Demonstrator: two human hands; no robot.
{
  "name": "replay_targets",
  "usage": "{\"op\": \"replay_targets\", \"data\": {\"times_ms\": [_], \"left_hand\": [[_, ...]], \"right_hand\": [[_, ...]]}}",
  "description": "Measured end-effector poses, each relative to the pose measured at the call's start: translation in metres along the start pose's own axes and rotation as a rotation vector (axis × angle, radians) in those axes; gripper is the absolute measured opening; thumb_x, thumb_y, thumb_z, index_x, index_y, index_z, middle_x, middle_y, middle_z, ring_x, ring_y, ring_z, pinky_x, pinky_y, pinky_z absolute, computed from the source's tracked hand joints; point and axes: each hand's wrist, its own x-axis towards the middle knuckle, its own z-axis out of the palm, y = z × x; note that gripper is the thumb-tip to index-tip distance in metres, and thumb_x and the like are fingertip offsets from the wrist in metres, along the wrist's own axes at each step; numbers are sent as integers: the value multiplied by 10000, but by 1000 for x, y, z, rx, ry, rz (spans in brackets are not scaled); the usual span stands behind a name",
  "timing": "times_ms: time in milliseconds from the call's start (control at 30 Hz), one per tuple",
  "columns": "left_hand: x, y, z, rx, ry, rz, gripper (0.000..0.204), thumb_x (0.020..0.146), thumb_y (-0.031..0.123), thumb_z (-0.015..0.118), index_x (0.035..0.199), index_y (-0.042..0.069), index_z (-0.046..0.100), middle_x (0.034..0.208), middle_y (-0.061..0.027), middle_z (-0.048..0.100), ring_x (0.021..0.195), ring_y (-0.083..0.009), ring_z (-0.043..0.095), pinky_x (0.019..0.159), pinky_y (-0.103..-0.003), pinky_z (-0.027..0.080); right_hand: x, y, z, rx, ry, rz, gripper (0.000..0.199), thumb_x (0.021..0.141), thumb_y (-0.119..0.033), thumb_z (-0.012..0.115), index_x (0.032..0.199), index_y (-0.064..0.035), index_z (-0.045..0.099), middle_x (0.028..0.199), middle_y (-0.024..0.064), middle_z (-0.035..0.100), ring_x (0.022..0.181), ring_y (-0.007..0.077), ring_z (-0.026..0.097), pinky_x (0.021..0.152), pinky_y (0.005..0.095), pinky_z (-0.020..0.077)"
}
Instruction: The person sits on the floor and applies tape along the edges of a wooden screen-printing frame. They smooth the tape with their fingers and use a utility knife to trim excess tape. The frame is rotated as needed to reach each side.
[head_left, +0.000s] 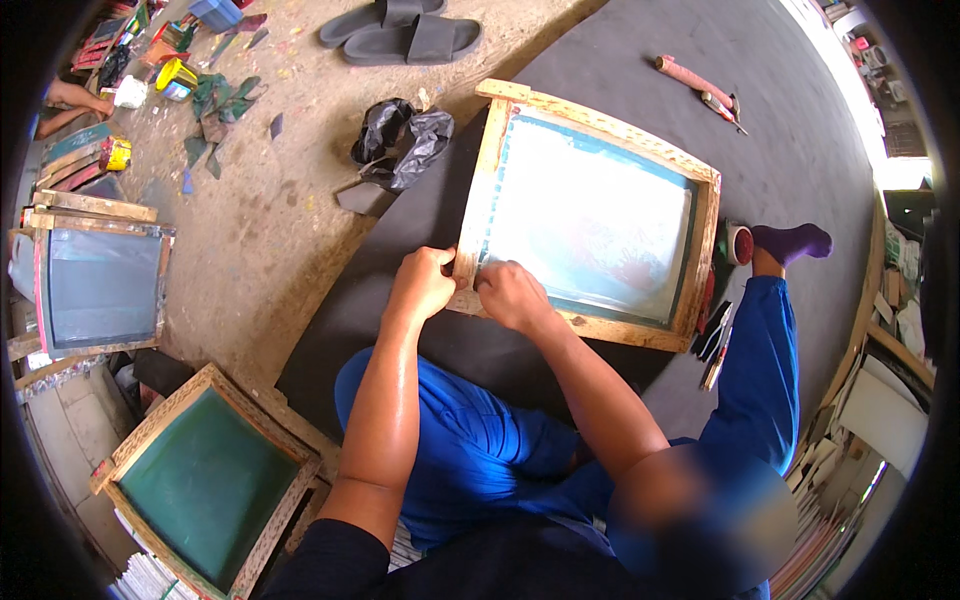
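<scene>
A wooden screen printing frame (705,215) with pale, bright mesh (590,215) and bluish-green edges lies tilted on a dark table. My left hand (422,285) is closed on its near left corner, with fingers bent around the outer wood. Inside that same corner, my right hand (513,295) rests with its fingers curled together at the mesh edge. Whatever those fingertips hold, if anything, is hidden. Past the frame's right side stand a small cup (740,243) with dark red in it and several thin-handled tools (717,345).
A pink-wrapped roll (690,78) and a small tool (722,110) lie on the far table (800,150). Black crumpled plastic (420,145) and dark slides (430,42) are on the left floor. Other frames stand left, one green (205,480), one grey (100,285). Another person's hand (85,98) shows far left.
</scene>
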Motion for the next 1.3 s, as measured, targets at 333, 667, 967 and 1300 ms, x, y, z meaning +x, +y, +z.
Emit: {"op": "replay_targets", "data": {"times_ms": [333,667,967,1300], "left_hand": [[3,-9,2,-27,-3,-28,582,774,114,835,1322,-9,679,1004,-258,758,935,-316,768,828,-386,569],[4,-6,4,42,9,36,439,748,94,799,1186,108,761,841,-177,760,781,-309,754,735,-418,573],[-4,-6,8,146,119,-43,687,798,167,858,1440,99,621,1022,-153,763,956,-290,747,836,-423,579],[-40,26,29,429,492,589,468,746,243,883,1153,71,727,1122,-95,701,1121,-317,608,1002,-426,484]], "right_hand": [[7,9,6,45,43,-64,245,878,-171,552,857,-13,738,910,284,715,909,477,699,854,534,558],[-65,68,-55,-101,35,96,385,991,-330,543,888,-17,741,931,280,714,903,481,695,853,556,548],[-146,167,-114,-630,103,28,260,977,-256,528,939,-59,693,925,164,735,871,361,747,748,496,614],[-158,152,-145,-891,-259,308,432,1111,-370,351,1380,-242,664,1382,55,682,1400,330,534,1236,566,213]]}}
